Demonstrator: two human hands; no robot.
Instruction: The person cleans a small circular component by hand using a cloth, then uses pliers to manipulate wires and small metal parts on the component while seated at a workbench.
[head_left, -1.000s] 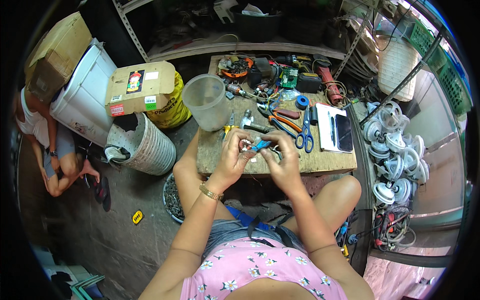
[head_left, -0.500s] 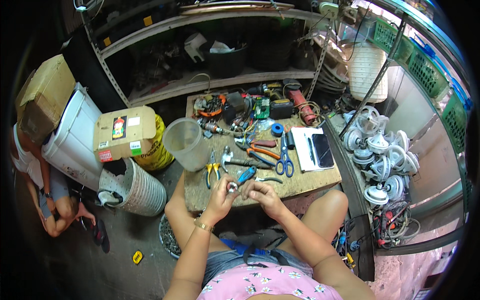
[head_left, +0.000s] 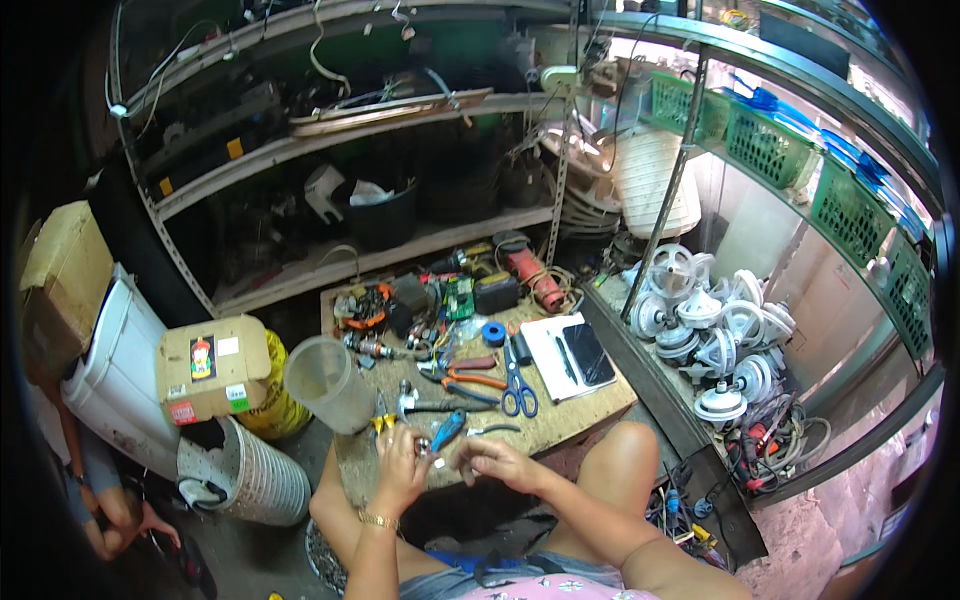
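Observation:
My left hand (head_left: 400, 462) and my right hand (head_left: 494, 463) meet over the near edge of a low wooden worktable (head_left: 580, 410). Between the fingertips of both hands sits a small metal part (head_left: 428, 448); its exact shape is too small to tell. A blue-handled tool (head_left: 448, 428) lies on the table just beyond my fingers. Blue-handled scissors (head_left: 517, 383), orange-handled pliers (head_left: 470, 378) and a hammer (head_left: 425, 403) lie further in. My knees flank the table's front.
A clear plastic jug (head_left: 325, 382) stands at the table's left corner. A notebook with a phone (head_left: 572, 353) lies at the right. A cardboard box (head_left: 210, 366), white baskets (head_left: 250, 475), several white fan motors (head_left: 710, 335) and shelves surround me. Another person (head_left: 95, 490) crouches at the far left.
The view has tilted up toward the shelves. My hands have drawn back from over the tools to the table's near edge, still together on the small part.

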